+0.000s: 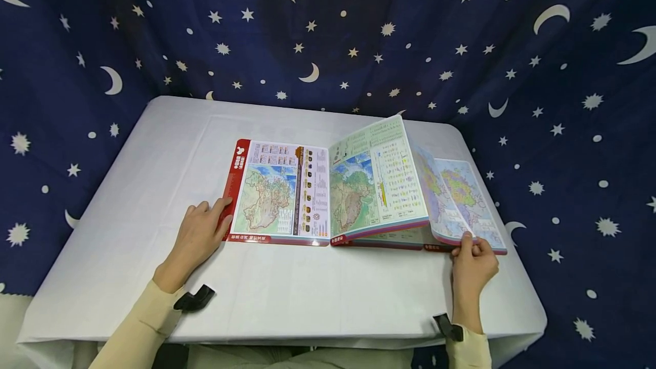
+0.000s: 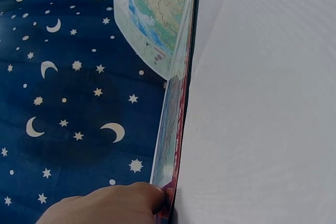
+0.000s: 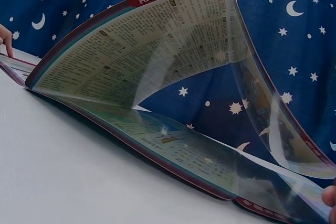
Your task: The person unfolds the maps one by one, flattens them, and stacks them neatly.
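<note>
A fold-out laminated map (image 1: 277,192) with several joined panels lies across the white table. Its left panel is flat, with a red strip down the outer edge. My left hand (image 1: 197,232) rests at that red edge, index finger and thumb touching it; the left wrist view shows the hand (image 2: 113,205) beside the map's edge. One middle panel (image 1: 379,178) stands tilted up, its fold rising in the right wrist view above a lower printed panel (image 3: 173,142). At the right, my right hand (image 1: 474,266) pinches the lower corner of a lifted glossy panel between thumb and fingers.
A white cloth covers the table (image 1: 307,295). Dark blue curtains (image 1: 266,33) with moons and stars hang behind it and along both sides. Black bands (image 1: 195,299) sit on both wrists, over light sleeves.
</note>
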Action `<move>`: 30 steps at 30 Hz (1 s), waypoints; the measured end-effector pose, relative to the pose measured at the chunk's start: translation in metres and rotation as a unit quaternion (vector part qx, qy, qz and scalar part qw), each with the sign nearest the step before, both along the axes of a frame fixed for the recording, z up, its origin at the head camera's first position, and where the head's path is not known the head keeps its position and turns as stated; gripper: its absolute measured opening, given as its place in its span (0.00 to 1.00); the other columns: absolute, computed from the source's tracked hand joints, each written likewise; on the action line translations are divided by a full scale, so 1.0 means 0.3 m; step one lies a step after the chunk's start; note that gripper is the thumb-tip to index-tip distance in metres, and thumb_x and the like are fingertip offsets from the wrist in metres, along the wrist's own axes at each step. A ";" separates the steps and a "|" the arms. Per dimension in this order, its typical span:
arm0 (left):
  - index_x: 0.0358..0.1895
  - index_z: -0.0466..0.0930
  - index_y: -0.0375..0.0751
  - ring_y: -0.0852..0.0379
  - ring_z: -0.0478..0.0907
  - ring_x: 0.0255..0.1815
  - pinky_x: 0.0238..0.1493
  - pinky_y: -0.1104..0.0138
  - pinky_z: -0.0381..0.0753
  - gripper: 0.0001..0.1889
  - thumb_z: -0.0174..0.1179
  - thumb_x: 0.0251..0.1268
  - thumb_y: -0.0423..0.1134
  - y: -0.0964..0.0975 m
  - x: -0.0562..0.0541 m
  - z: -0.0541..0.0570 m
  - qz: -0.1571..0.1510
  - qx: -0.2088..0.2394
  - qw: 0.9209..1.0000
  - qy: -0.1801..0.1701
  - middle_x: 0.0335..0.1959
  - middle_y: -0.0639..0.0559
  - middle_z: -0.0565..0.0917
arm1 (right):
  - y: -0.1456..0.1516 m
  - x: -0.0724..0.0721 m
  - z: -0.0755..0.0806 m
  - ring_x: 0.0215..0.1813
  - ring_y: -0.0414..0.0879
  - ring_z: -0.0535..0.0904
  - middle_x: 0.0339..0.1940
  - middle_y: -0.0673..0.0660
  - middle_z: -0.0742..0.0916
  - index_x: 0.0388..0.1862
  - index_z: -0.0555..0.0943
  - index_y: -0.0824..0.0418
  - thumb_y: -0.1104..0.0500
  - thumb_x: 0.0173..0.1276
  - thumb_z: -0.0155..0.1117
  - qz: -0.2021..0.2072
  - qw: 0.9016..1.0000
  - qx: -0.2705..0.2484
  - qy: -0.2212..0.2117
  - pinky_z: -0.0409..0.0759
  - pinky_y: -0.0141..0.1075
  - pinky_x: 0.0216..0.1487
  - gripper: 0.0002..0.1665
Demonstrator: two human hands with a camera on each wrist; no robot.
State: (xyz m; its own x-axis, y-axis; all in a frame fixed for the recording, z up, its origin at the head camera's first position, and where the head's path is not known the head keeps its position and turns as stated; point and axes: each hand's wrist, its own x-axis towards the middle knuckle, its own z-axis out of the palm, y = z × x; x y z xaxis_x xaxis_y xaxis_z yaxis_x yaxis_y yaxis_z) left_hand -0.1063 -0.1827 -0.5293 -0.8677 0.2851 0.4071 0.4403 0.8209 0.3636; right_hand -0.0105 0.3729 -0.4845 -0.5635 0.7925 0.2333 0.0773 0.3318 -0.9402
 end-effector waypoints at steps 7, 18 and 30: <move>0.62 0.79 0.37 0.50 0.61 0.25 0.36 0.58 0.59 0.21 0.66 0.68 0.38 -0.001 -0.002 -0.007 -0.002 -0.001 1.000 0.007 0.19 0.47 0.71 | 0.023 0.004 -0.010 0.09 0.31 0.73 0.06 0.42 0.78 0.27 0.76 0.64 0.60 0.76 0.62 -0.011 1.000 -0.011 -0.002 0.67 0.23 0.13 0.15; 0.61 0.81 0.35 0.50 0.61 0.25 0.36 0.58 0.61 0.20 0.67 0.68 0.36 0.004 0.000 0.008 -0.001 -0.001 1.000 0.006 0.20 0.47 0.71 | 0.103 -0.002 -0.060 0.09 0.29 0.72 0.07 0.39 0.77 0.26 0.75 0.60 0.57 0.77 0.63 -0.036 0.999 0.021 -0.001 0.66 0.21 0.13 0.17; 0.61 0.80 0.36 0.50 0.62 0.26 0.36 0.57 0.61 0.20 0.66 0.68 0.36 -0.002 -0.002 -0.003 0.002 -0.005 1.000 -0.002 0.20 0.47 0.71 | 0.152 0.004 -0.069 0.09 0.27 0.72 0.07 0.36 0.77 0.25 0.77 0.57 0.53 0.77 0.64 -0.052 0.997 0.046 -0.031 0.66 0.20 0.14 0.18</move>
State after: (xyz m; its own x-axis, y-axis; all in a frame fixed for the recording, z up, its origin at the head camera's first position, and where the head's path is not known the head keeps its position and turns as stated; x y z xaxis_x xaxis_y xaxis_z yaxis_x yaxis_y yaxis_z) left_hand -0.1067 -0.1833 -0.5303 -0.8703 0.2860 0.4011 0.4362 0.8257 0.3577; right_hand -0.0093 0.4185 -0.5052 -0.4952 0.8242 0.2746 0.1725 0.4031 -0.8988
